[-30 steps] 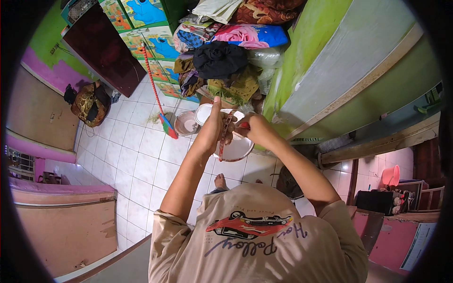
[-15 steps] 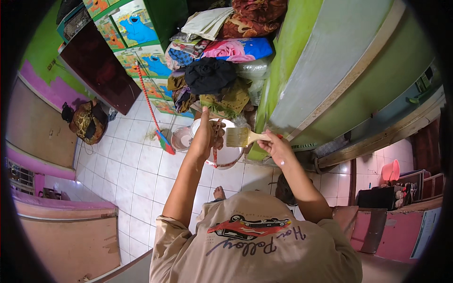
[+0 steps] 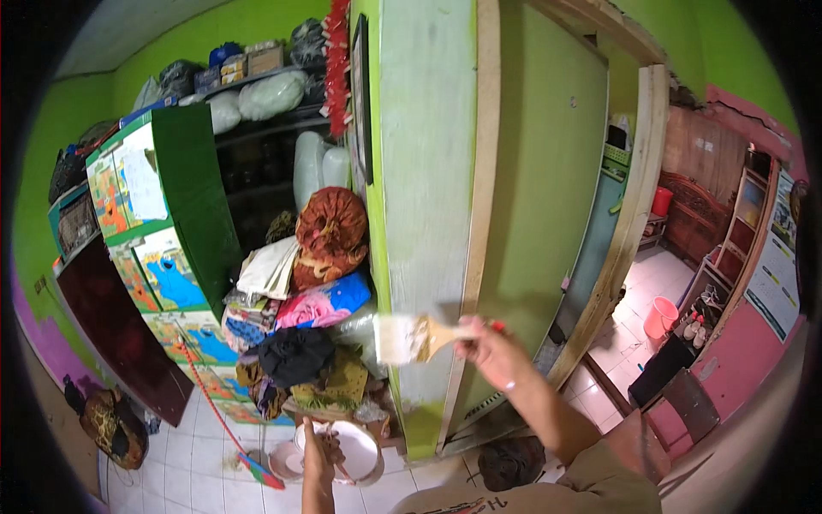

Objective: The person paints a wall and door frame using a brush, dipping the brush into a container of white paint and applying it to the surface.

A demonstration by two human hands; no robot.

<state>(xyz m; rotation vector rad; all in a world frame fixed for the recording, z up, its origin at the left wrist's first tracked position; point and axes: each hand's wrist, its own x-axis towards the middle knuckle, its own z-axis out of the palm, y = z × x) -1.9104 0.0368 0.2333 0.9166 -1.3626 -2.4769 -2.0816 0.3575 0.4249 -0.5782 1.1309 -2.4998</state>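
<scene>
A wide paintbrush point(image 3: 407, 340) with a pale wooden handle is gripped in my right hand point(image 3: 497, 353). Its whitish, paint-coated bristles point left across a whitish-painted wall strip point(image 3: 425, 197); I cannot tell whether they touch it. Low in the view, my left hand point(image 3: 319, 452) closes round the strap of a round bucket point(image 3: 374, 458) with pale contents, its thumb raised. The fingers partly hide the strap and the bucket's left side. A smaller pale pinkish container point(image 3: 286, 463) is beside the bucket on the left.
A cartoon-patterned cabinet point(image 3: 175, 265) stands left, beside heaped clothes point(image 3: 300, 355). A red-handled broom point(image 3: 214, 407) leans there. A green door panel point(image 3: 535, 188) and wooden doorpost point(image 3: 629, 223) are right of the strip. A dark bundle point(image 3: 511, 463) lies on the floor.
The view has tilted up from the bucket to the wall. The brush has gone from over the bucket up to the wall strip, its bristles now whiter. My left hand stays at the bucket.
</scene>
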